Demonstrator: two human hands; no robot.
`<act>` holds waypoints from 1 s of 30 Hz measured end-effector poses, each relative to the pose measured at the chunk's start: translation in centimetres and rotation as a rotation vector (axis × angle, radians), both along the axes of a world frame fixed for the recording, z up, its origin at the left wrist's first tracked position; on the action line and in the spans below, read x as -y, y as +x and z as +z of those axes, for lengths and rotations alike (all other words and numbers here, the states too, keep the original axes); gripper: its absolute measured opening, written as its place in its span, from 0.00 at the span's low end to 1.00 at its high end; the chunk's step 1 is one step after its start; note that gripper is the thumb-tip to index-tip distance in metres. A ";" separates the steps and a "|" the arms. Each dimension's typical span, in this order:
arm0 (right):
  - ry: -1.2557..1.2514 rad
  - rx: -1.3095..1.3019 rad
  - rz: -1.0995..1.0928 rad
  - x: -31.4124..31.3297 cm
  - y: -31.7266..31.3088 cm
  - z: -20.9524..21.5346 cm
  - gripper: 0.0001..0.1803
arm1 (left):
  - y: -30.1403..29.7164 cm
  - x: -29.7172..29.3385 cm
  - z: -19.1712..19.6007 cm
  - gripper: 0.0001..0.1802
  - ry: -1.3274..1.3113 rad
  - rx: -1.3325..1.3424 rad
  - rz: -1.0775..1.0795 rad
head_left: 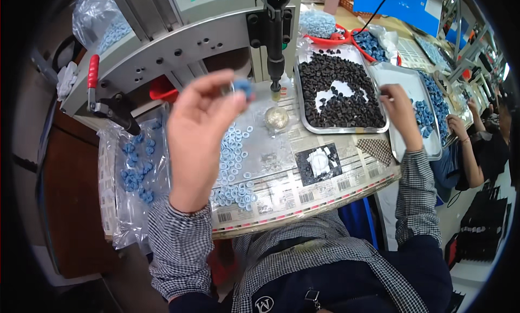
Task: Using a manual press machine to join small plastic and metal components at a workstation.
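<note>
My left hand (197, 121) is raised over the left part of the table. Its thumb and fingertips pinch a small blue part (243, 86), blurred and partly covered by the fingers. Below it, light blue rings (233, 156) lie scattered on the table. My right hand (401, 111) is at the right rim of a metal tray (346, 130) of small black pieces (338, 69). Its fingers are closed together, and what they hold, if anything, is too small to tell. A round metal block (277, 118) sits under the press's plunger (275, 69), between my hands.
A red-handled clamp (93, 72) stands on the left. Blue parts (135, 177) lie on plastic film there. A dark pad (319, 164) bears white pieces. Right of the black pieces is a white tray (398, 77) with blue parts; red baskets (327, 41) stand behind. Another person's hand (457, 126) works farther right.
</note>
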State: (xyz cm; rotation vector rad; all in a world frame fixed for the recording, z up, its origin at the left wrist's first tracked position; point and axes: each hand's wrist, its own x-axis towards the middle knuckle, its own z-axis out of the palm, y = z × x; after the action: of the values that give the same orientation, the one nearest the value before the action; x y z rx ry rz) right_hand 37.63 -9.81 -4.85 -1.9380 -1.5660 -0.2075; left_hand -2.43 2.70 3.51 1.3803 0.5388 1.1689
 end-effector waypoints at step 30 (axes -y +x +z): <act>0.066 -0.858 1.046 -13.7 -17.0 23.6 0.33 | 6.0 -1.5 -12.7 0.32 0.642 -0.852 0.267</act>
State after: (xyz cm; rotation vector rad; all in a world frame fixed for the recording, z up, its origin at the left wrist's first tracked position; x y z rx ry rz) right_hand 20.59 3.91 18.75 -0.7290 -1.6426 0.8670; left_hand 3.58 4.15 -9.20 2.4472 1.0182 0.9490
